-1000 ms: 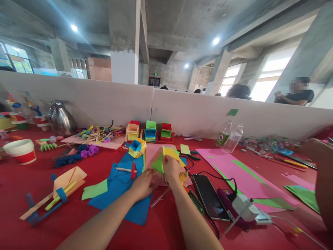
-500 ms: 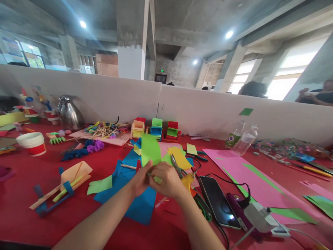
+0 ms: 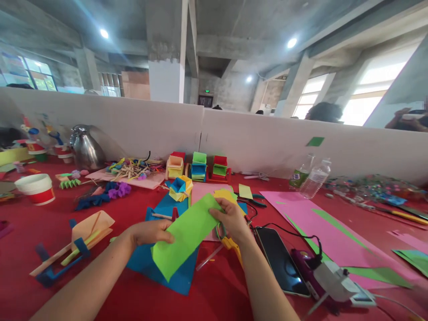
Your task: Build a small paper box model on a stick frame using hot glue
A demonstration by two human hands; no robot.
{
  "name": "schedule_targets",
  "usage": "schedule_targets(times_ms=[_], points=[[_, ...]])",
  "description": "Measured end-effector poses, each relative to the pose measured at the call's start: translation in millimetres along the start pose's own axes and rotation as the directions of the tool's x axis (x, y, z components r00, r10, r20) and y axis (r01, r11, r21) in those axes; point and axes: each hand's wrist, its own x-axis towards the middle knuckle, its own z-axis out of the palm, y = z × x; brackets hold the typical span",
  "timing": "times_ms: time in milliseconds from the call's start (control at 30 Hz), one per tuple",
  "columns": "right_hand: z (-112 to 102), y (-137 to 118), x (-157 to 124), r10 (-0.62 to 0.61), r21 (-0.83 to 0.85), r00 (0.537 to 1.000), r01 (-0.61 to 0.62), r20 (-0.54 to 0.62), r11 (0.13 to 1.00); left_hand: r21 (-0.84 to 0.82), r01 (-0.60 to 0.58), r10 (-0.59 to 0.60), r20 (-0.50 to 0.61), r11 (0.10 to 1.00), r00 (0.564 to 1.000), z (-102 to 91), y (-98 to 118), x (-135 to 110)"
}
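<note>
A bright green strip of paper (image 3: 187,238) is stretched between my two hands, slanting from lower left to upper right. My left hand (image 3: 152,232) pinches its left edge, thumb on top. At its upper right end, my right hand (image 3: 230,216) grips the paper between thumb and fingers. Beneath the strip lies a blue sheet of paper (image 3: 179,285), with a small blue paper piece and a stick on it. Just behind stands a folded blue and yellow paper shape (image 3: 180,188). Yellow-handled scissors (image 3: 230,245) lie partly hidden under my right hand.
A phone (image 3: 281,261) and a power strip with plugs (image 3: 329,276) lie at the right, by a pink sheet (image 3: 321,227). At the left are a paper cup (image 3: 36,191) and a paper-and-stick model (image 3: 80,243). Folded paper boxes (image 3: 199,167) stand against the partition.
The green paper has come down from upright to a slanted, spread-out position. My hands have moved apart, the left one leftward and the right one rightward, uncovering the blue and yellow shape.
</note>
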Motion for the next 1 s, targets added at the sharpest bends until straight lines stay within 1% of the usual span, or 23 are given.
schedule_targets(times_ms=[67,100,133,200,233,267,333,400,467,500,533,633,667,733,767,800,867,900,933,1000], points=[[3,1,-1,0.023,-0.05,0.998,-0.02,0.066,0.999,0.003,0.026,-0.026,0.163,1.0,0.986,-1.5,-5,1],[4,2,-2,0.019,-0.088,0.997,-0.012,0.077,0.996,-0.011,0.036,-0.032,0.216,0.999,0.976,-0.5,-7,3],[7,3,-2,0.007,-0.137,0.997,0.005,0.082,0.991,-0.045,0.03,-0.02,0.21,0.999,0.977,1.8,-10,6],[11,5,-2,-0.032,-0.256,0.995,0.055,0.092,0.965,-0.148,0.002,0.013,0.104,0.989,0.994,9.3,-15,12],[13,6,-2,-0.048,-0.311,0.993,0.081,0.11,0.947,-0.206,-0.014,0.024,0.044,0.978,0.999,14.2,-18,14],[15,6,-2,-0.056,-0.354,0.989,0.102,0.138,0.929,-0.265,-0.029,0.032,0.005,0.964,0.999,19.4,-21,16],[18,6,-4,-0.047,-0.397,0.978,0.126,0.202,0.909,-0.353,-0.031,0.023,-0.026,0.935,0.999,29.8,-24,17],[20,3,-8,-0.032,-0.421,0.97,0.134,0.241,0.897,-0.426,-0.018,0.002,-0.038,0.904,0.999,39.0,-25,15],[22,-3,-13,-0.052,-0.457,0.96,0.178,0.276,0.872,-0.506,-0.028,-0.021,-0.091,0.862,0.996,45.7,-24,13],[24,-6,-15,-0.081,-0.477,0.948,0.228,0.308,0.849,-0.543,-0.033,-0.034,-0.112,0.839,0.993,47.7,-22,12],[25,-8,-17,-0.12,-0.488,0.925,0.297,0.36,0.821,-0.58,-0.032,-0.045,-0.118,0.814,0.992,48.8,-20,11],[29,-12,-21,-0.216,-0.503,0.821,0.509,0.529,0.699,-0.696,0.016,-0.079,-0.059,0.718,0.995,46.6,-13,11],[30,-13,-22,-0.224,-0.516,0.795,0.551,0.564,0.656,-0.731,0.034,-0.087,-0.035,0.681,0.996,44.6,-11,12],[32,-13,-22,-0.218,-0.549,0.775,0.587,0.593,0.594,-0.774,0.043,-0.075,-0.006,0.631,0.997,40.3,-8,11],[32,-14,-21,-0.213,-0.561,0.774,0.591,0.596,0.579,-0.775,0.023,-0.053,-0.013,0.631,0.999,38.6,-8,10],[32,-15,-21,-0.211,-0.562,0.773,0.592,0.598,0.578,-0.76,-0.009,-0.026,-0.034,0.649,0.999,37.5,-8,9],[32,-17,-21,-0.22,-0.539,0.779,0.579,0.587,0.612,-0.694,-0.086,0.02,-0.102,0.715,0.995,37.1,-10,7],[33,-17,-21,-0.234,-0.53,0.797,0.558,0.557,0.638,-0.654,-0.114,0.034,-0.133,0.748,0.99,37.7,-11,7],[33,-16,-20,-0.25,-0.534,0.827,0.525,0.503,0.663,-0.613,-0.131,0.042,-0.158,0.779,0.987,38.5,-13,7],[34,-11,-19,-0.235,-0.577,0.906,0.409,0.353,0.707,-0.54,-0.143,0.043,-0.192,0.829,0.98,40.5,-18,8]])
